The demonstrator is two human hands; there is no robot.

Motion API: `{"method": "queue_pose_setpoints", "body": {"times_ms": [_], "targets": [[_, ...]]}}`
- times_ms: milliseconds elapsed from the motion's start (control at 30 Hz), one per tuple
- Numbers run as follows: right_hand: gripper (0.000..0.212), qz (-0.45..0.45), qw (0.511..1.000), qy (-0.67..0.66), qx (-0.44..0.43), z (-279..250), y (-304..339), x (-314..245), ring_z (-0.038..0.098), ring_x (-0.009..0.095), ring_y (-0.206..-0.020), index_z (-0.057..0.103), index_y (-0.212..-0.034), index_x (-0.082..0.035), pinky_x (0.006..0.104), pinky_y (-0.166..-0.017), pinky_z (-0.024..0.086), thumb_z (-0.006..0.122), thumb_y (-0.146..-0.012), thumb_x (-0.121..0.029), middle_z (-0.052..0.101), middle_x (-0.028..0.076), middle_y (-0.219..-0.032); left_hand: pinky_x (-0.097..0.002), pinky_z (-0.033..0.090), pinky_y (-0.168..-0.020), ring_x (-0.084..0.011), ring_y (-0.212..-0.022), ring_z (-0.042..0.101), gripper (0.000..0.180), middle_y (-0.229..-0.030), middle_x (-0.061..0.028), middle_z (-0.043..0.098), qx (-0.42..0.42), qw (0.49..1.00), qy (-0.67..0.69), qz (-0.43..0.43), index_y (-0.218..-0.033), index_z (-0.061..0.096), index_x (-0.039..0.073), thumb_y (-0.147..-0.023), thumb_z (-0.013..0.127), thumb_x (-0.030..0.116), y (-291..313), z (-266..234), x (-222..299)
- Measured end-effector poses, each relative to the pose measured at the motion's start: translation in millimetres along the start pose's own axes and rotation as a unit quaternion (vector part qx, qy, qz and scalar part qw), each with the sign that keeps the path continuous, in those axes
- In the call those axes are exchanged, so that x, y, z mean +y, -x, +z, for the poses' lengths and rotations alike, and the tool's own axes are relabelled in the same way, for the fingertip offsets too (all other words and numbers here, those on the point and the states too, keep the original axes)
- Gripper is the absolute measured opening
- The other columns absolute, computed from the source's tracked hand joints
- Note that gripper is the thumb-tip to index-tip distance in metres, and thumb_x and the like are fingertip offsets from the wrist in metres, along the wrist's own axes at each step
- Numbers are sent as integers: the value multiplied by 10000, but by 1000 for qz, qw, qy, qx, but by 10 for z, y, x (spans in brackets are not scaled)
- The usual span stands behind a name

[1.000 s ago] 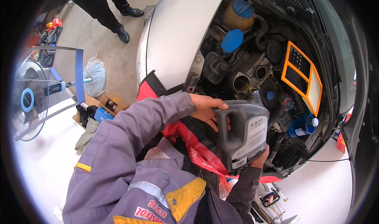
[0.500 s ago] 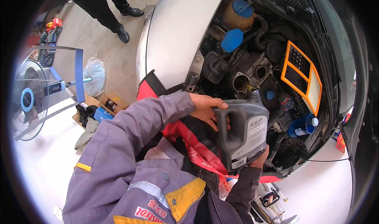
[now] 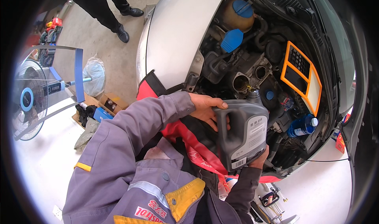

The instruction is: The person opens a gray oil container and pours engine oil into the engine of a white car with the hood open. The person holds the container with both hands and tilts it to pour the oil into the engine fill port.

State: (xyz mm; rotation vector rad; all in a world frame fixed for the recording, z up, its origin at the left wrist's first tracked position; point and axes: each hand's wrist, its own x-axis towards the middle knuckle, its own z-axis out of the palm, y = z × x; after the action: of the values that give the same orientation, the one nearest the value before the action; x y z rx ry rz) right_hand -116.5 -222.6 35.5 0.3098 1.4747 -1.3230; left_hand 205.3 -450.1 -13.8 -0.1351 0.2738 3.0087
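Note:
A dark grey oil jug (image 3: 242,135) with a pale label is tipped over the engine (image 3: 252,68). Yellowish oil runs from its neck toward the round opening (image 3: 240,83) in the engine. My left hand (image 3: 207,108) is closed round the jug's handle, the thumb over the top. Under the jug's base my right hand (image 3: 259,157) supports it, most of its fingers hidden behind the jug.
An orange-framed air filter (image 3: 302,76) leans on the engine's right side. Near it lies a blue bottle (image 3: 303,126) with a white cap. A red and black fender cover (image 3: 197,153) drapes the car's edge. Farther left are a fan (image 3: 29,99) and a standing person's legs (image 3: 96,6).
Almost nothing has moved. Both hands keep the jug tilted in the same place, and oil still runs from its neck.

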Motion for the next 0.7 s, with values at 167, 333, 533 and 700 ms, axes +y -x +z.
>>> {"method": "queue_pose_setpoints", "body": {"times_ms": [167, 333, 533, 700], "targets": [[474, -2, 1000, 3, 3, -7, -4, -9, 648, 331, -1045, 627, -1169, 12, 429, -920, 519, 367, -948, -316, 674, 159, -1159, -448, 429, -1075, -304, -1314, 523, 533, -1339, -203, 595, -4, 1000, -4, -2, -1287, 577, 16, -977, 520, 446, -3, -2, 7], [480, 2, 1000, 3, -11, 11, -2, -18, 646, 329, -1049, 627, -1174, 10, 430, -923, 517, 353, -951, -314, 673, 161, -1158, -447, 427, -1076, -303, -1313, 524, 538, -1343, -203, 594, 1, 1000, -5, -4, -1289, 576, 17, -977, 518, 451, 5, 8, 10], [483, 6, 1000, 3, -5, 14, -15, -24, 644, 328, -1056, 626, -1179, 12, 429, -930, 514, 349, -951, -312, 671, 163, -1163, -445, 430, -1072, -304, -1305, 532, 536, -1335, -200, 600, 8, 1000, -1, 0, -1281, 580, 12, -975, 523, 449, 14, 20, 10], [488, 5, 1000, 2, -4, -6, -24, -20, 645, 330, -1059, 621, -1190, 18, 428, -931, 516, 352, -950, -310, 670, 164, -1172, -465, 445, -1032, -315, -1235, 577, 510, -1263, -197, 636, 34, 999, 10, 10, -1220, 602, 10, -946, 559, 438, 11, 80, 5]]}}
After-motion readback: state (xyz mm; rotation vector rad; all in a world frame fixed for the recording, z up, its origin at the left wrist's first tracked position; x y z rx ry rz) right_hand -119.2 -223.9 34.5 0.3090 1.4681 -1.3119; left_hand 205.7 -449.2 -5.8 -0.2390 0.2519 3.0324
